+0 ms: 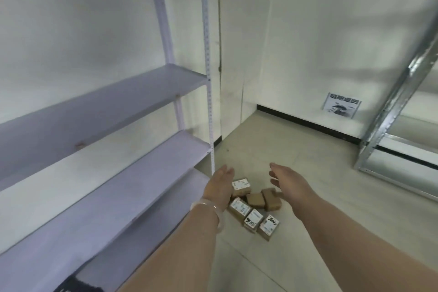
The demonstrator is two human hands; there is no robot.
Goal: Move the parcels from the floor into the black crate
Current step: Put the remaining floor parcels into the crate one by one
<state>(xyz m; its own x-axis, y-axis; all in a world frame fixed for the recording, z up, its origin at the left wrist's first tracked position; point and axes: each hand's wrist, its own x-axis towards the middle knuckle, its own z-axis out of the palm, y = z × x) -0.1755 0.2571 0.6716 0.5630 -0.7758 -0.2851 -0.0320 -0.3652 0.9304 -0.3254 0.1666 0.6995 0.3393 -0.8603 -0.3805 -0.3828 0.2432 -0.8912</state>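
A paper sign low on the wall at about two o'clock carries a top line of four bold Chinese characters, seemingly 超期退回, above a dark blurred picture. On the floor at six o'clock, four parcels bear white labels with black handwritten scrawl and fine print, all too small and blurred to read.

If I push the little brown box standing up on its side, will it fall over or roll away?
The upright brown parcel would probably tip rather than roll: it has flat faces and square corners and stands on a narrow side. It may bump the parcel beside it, which sits very close. It looks stiff, like cardboard.
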